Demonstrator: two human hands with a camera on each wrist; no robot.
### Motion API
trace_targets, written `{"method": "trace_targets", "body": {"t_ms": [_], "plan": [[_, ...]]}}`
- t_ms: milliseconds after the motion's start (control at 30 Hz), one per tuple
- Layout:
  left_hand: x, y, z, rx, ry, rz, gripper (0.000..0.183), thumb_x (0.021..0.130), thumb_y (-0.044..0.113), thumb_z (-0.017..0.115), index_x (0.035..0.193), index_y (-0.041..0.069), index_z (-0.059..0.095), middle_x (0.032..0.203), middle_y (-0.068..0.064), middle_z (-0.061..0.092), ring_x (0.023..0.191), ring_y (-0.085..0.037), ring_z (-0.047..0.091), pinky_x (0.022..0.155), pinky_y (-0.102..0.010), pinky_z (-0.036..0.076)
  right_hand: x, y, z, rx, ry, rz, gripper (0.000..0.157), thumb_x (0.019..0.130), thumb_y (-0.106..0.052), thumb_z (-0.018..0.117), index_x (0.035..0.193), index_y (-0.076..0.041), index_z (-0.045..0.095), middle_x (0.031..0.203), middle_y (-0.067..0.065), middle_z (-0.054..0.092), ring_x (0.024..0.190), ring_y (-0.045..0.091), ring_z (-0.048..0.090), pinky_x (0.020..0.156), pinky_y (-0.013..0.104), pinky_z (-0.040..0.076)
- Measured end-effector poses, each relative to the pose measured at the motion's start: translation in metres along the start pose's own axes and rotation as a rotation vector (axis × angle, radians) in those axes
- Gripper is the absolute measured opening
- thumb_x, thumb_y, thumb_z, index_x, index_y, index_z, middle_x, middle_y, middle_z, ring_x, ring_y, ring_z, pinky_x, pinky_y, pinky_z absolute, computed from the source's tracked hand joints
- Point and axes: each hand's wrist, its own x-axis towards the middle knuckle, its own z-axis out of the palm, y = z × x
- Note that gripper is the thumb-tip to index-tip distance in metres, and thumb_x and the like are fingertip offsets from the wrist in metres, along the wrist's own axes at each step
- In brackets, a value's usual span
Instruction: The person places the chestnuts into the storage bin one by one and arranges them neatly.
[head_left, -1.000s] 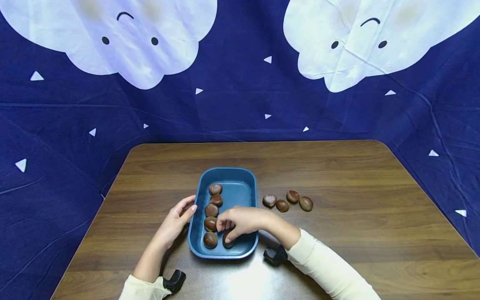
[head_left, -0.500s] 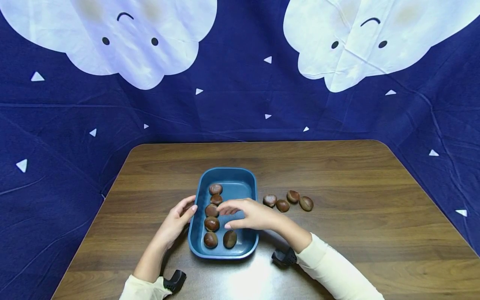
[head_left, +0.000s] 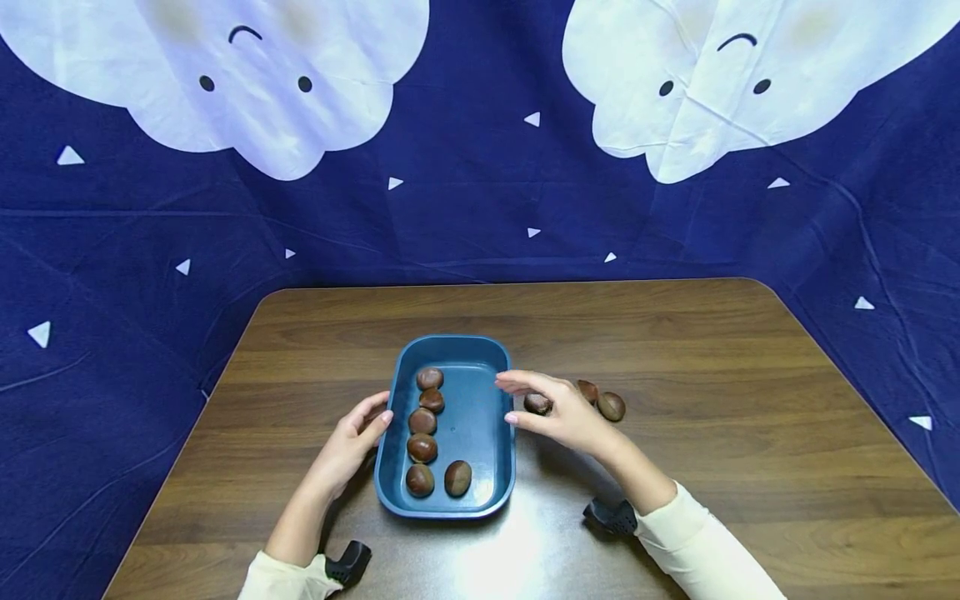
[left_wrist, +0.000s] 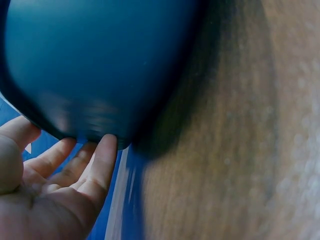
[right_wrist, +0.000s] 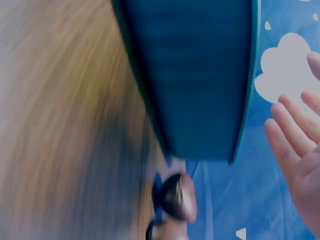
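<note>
Several brown chestnuts (head_left: 422, 421) form a column along the left side of a blue rectangular tray (head_left: 480, 500). One more chestnut (head_left: 457, 478) lies to the right of the column's lower end. My left hand (head_left: 348, 446) rests against the tray's left side; in the left wrist view its extended fingertips (left_wrist: 106, 145) touch the outer wall. Above the tray's right rim, my right hand (head_left: 562, 412) has its fingers spread and nothing in them. Beside it on the table lie loose chestnuts (head_left: 612, 407), partly hidden by this hand.
The wooden table (head_left: 720, 358) reaches a dark blue cloth (head_left: 480, 225) with white clouds behind its far edge. Black wrist cameras sit below both hands, the left camera (head_left: 348, 563) and the right camera (head_left: 611, 517).
My right hand has let go of the chestnut at the tray's lower middle, then risen and moved right to the tray's right rim. My left hand has stayed at the tray's side.
</note>
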Motion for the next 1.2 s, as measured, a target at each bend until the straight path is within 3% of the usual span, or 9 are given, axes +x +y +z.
{"method": "trace_targets", "body": {"t_ms": [267, 433, 633, 733, 933, 1200], "plan": [[0.0, 0.001, -0.002, -0.004, -0.002, 0.006, 0.041, 0.094, 0.015, 0.048, 0.13, -0.002, 0.039, 0.123, -0.024, 0.048, 0.108, -0.033, 0.047, 0.08, -0.029, 0.045, -0.021, 0.021, -0.024, -0.03, 0.157, 0.054, 0.041, 0.077, 0.008, 0.065, 0.115, 0.01, 0.051, 0.111, 0.022, 0.057, 0.102, 0.034, 0.054, 0.087, 0.035, 0.042], [-0.001, 0.001, -0.002, 0.005, -0.01, -0.002, 0.042, 0.094, 0.017, 0.048, 0.131, -0.001, 0.039, 0.124, -0.024, 0.047, 0.11, -0.033, 0.047, 0.082, -0.033, 0.045, -0.038, 0.037, -0.038, -0.025, 0.236, 0.13, 0.039, 0.078, 0.009, 0.063, 0.115, 0.011, 0.05, 0.109, 0.026, 0.057, 0.099, 0.036, 0.055, 0.082, 0.03, 0.045], [-0.001, 0.001, -0.001, 0.001, -0.01, -0.002, 0.042, 0.094, 0.017, 0.048, 0.131, -0.001, 0.039, 0.123, -0.024, 0.047, 0.109, -0.033, 0.047, 0.082, -0.032, 0.045, -0.063, 0.071, -0.055, -0.108, 0.307, 0.191, 0.037, 0.079, 0.003, 0.065, 0.115, 0.004, 0.055, 0.109, 0.021, 0.059, 0.1, 0.03, 0.055, 0.084, 0.039, 0.043], [-0.001, 0.001, -0.001, -0.003, -0.008, 0.002, 0.041, 0.094, 0.016, 0.048, 0.13, -0.001, 0.039, 0.123, -0.024, 0.048, 0.109, -0.032, 0.047, 0.08, -0.029, 0.045, -0.074, 0.086, -0.063, -0.169, 0.317, 0.243, 0.036, 0.079, -0.004, 0.067, 0.114, -0.001, 0.057, 0.109, 0.015, 0.06, 0.101, 0.024, 0.055, 0.086, 0.04, 0.041], [0.0, 0.0, -0.002, -0.015, -0.009, 0.008, 0.042, 0.094, 0.017, 0.049, 0.131, -0.002, 0.039, 0.123, -0.024, 0.047, 0.109, -0.032, 0.047, 0.079, -0.026, 0.045, -0.088, 0.102, -0.071, -0.219, 0.252, 0.335, 0.038, 0.079, -0.015, 0.07, 0.112, -0.001, 0.057, 0.108, 0.015, 0.06, 0.099, 0.029, 0.056, 0.082, 0.042, 0.044], [0.0, 0.001, -0.002, -0.013, -0.01, 0.0, 0.042, 0.094, 0.017, 0.048, 0.131, -0.001, 0.039, 0.123, -0.024, 0.048, 0.108, -0.032, 0.047, 0.078, -0.026, 0.045, -0.093, 0.111, -0.069, -0.279, 0.215, 0.367, 0.032, 0.075, -0.012, 0.073, 0.103, -0.002, 0.061, 0.095, 0.008, 0.064, 0.084, 0.018, 0.061, 0.072, 0.026, 0.047]]}}
